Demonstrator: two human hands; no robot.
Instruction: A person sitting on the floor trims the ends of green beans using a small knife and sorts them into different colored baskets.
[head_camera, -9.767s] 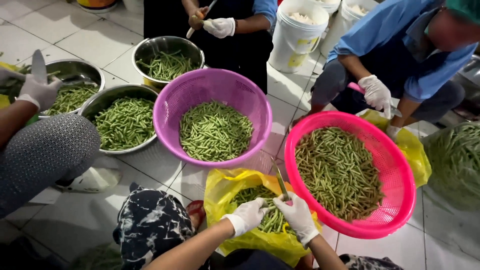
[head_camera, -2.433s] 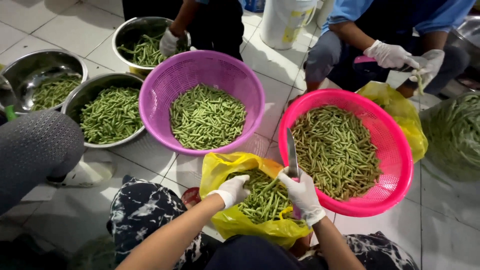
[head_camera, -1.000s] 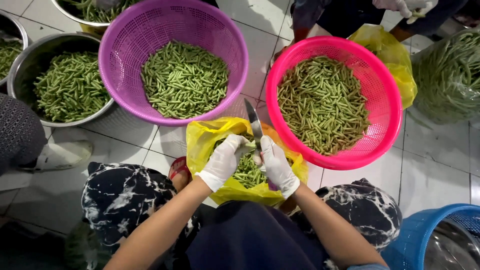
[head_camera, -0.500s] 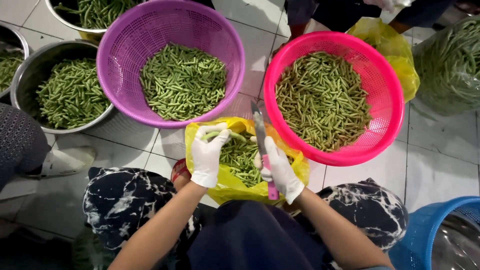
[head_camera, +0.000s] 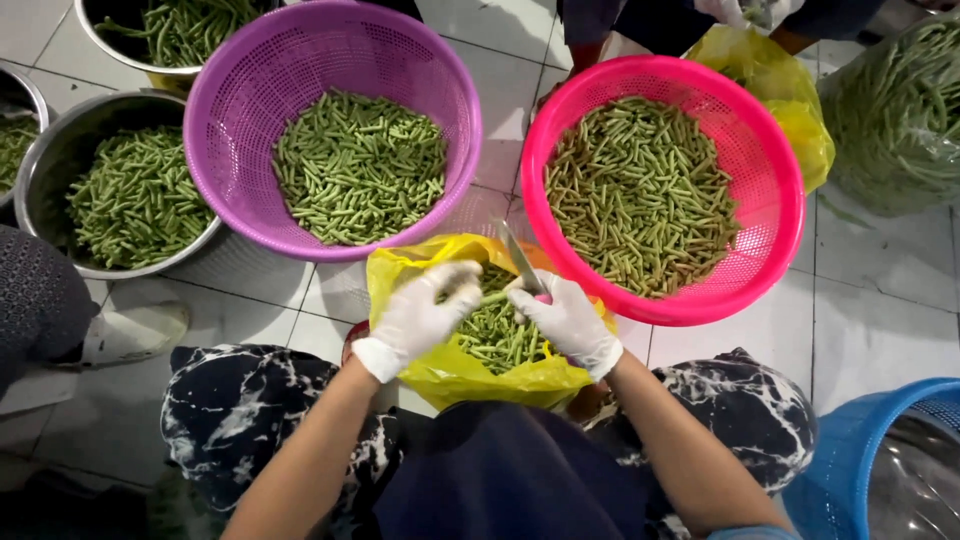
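Observation:
Both my hands wear white gloves over a yellow plastic bag (head_camera: 440, 370) of green beans between my knees. My left hand (head_camera: 425, 315) grips a green bean (head_camera: 493, 298) that points toward the right. My right hand (head_camera: 565, 320) holds a small knife (head_camera: 520, 258) with a pink handle, blade angled up and left, its edge close to the bean. Just beyond the bag stand a purple basket (head_camera: 225, 120) and a pink basket (head_camera: 780, 230), each with cut green beans inside.
Steel bowls (head_camera: 50, 170) of beans stand at the left, another (head_camera: 130, 45) at the top left. A second yellow bag (head_camera: 775, 85) and a clear bag of long beans (head_camera: 900, 110) lie at the right. A blue tub (head_camera: 850, 450) is at bottom right. Another person's knee (head_camera: 35, 300) is at left.
My hands have come together over the bag; the left hand now grips a bean and the knife has tilted from pointing straight up to angling left against it.

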